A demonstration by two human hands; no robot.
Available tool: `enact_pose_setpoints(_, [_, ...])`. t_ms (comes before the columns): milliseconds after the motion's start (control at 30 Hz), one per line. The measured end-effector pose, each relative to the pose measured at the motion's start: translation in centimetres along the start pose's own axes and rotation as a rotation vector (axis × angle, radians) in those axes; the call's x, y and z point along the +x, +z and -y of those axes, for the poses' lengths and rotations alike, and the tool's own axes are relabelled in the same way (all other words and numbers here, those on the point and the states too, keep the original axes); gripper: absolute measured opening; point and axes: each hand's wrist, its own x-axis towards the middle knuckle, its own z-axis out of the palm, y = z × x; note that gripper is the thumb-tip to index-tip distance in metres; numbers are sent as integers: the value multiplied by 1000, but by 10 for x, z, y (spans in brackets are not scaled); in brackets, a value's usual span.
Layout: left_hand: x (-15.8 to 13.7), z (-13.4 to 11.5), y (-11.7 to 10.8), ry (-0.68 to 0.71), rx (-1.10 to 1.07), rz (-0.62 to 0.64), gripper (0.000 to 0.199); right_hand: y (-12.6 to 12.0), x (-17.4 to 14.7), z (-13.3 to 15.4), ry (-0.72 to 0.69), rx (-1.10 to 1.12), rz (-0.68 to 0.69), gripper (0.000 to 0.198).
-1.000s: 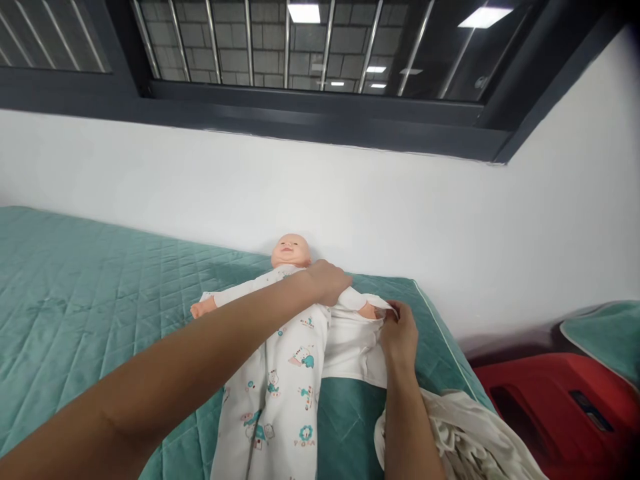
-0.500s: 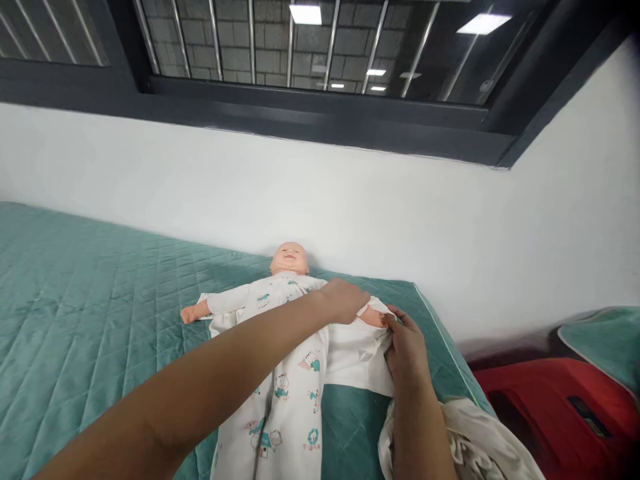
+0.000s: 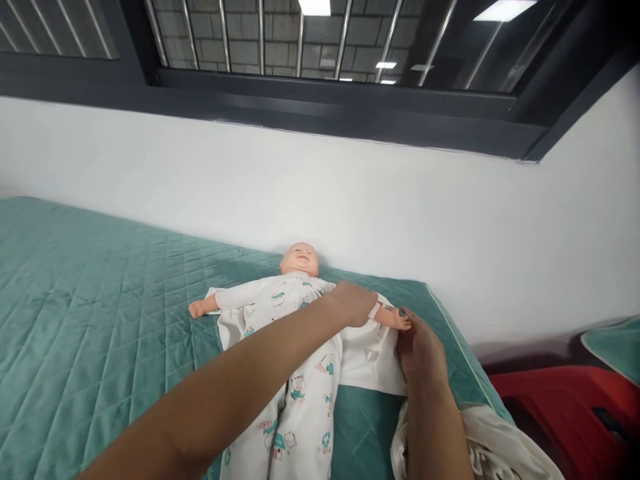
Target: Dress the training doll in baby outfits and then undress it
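A baby doll (image 3: 300,259) lies face up on a green quilted mat, in a white outfit (image 3: 300,393) printed with small animal figures. Its arm at image left stretches out sideways. My left hand (image 3: 353,303) reaches across the doll's chest, closed around the sleeved arm at image right. Beyond the cuff, the doll's bare forearm (image 3: 386,316) shows. At the doll's hand is my right hand (image 3: 423,350), its fingers closed about the small fingers; exactly how they grip is partly hidden. A white garment (image 3: 373,367) is spread under the doll, against my right palm.
Crumpled off-white cloth (image 3: 500,447) lies beside my right forearm at the mat's edge. The green mat (image 3: 100,300) meets a white wall (image 3: 240,180) below a dark-framed barred window (image 3: 325,107). A red plastic object (image 3: 555,400) stands at the right, beside the mat.
My right hand has shifted slightly outward from the doll. More of the doll's forearm and hand now shows past the cuff. The whole view has shifted a little.
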Motion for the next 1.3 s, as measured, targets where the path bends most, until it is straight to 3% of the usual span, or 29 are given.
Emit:
enact_pose_setpoints(67, [-15,1,-1,-40,2,-53,36,3,-4,6,48,51,-64,25])
enact_pose_setpoints(133, [-43,7,1,-86,-37,-195,30,8,-10,10,29,61,-130,27])
enact_pose_setpoints(200, [-79,19,10,-162,-147,-426,24,17,-16,12,-111,-80,-182,23])
enact_pose_setpoints(300, [-131,43,35,-430,-398,-831,25,33,-29,11,-383,-480,-212,25])
enact_pose_setpoints(367, [-154,58,50,-627,-585,-927,25,45,-40,8,-490,-656,-129,29])
enact_pose_setpoints(433, [-164,69,58,-715,-662,-856,29,59,-54,6,-508,-681,54,30])
enact_pose_setpoints(567, [-165,78,56,-681,-706,-684,37,86,-81,2,-370,-573,428,31])
enact_pose_setpoints(700, [-172,75,49,-618,-699,-593,48,99,-95,-1,-255,-544,579,43])
enact_pose_setpoints(833, [-179,70,44,-631,-665,-469,49,98,-93,-3,-190,-513,643,54])
enact_pose_setpoints(900, [-177,69,46,-629,-699,-513,50,96,-91,-4,-180,-506,659,55])
enact_pose_setpoints(1033, [-167,69,54,-605,-747,-743,52,95,-86,-10,-149,-455,610,55])
enact_pose_setpoints(1100, [-163,68,58,-626,-731,-800,50,96,-84,-12,-128,-415,585,56])
enact_pose_setpoints(1233, [-159,70,61,-564,-564,-788,48,97,-84,-14,-110,-416,585,59])
enact_pose_setpoints(1300, [-157,72,62,-488,-587,-745,52,97,-87,-12,-108,-432,602,63])
